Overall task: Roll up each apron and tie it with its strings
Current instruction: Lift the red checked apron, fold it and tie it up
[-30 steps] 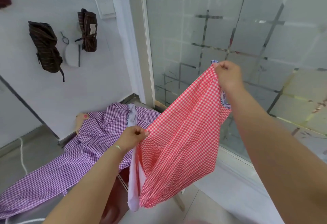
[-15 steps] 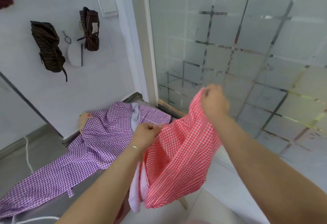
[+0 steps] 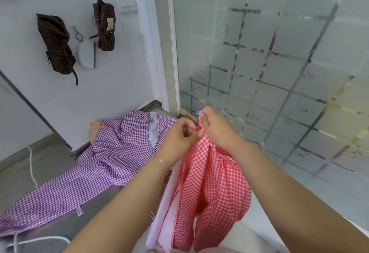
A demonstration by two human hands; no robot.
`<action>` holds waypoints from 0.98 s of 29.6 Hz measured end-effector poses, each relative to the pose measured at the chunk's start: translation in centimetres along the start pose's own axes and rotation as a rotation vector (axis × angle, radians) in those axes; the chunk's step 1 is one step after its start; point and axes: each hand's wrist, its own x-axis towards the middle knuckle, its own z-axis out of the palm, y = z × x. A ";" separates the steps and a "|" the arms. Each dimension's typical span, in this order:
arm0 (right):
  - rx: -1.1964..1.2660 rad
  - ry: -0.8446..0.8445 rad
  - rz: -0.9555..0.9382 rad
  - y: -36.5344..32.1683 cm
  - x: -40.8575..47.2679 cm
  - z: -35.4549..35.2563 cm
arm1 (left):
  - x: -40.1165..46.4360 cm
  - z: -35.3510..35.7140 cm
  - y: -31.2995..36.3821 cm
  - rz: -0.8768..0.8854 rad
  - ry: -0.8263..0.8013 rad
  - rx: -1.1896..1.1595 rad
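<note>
A red-and-white checked apron hangs folded in front of me, its white lining showing on the left side. My left hand and my right hand meet at its top edge, and both pinch the fabric there. A purple checked apron lies spread over the grey table to the left. Two rolled and tied dark striped aprons hang on the white wall.
A frosted glass partition with a grid pattern stands close on the right. A white round object hangs between the dark rolls. A white cord runs down at the left. A small tan object with a red spot shows beside the purple apron.
My right hand came down and left from a raised, spread position to meet my left hand. The red apron went from stretched wide to folded and hanging.
</note>
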 end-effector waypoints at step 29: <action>-0.163 0.331 -0.080 -2.6 -1.5 -9.7 | -2.5 3.7 -6.0 -0.152 -0.055 0.569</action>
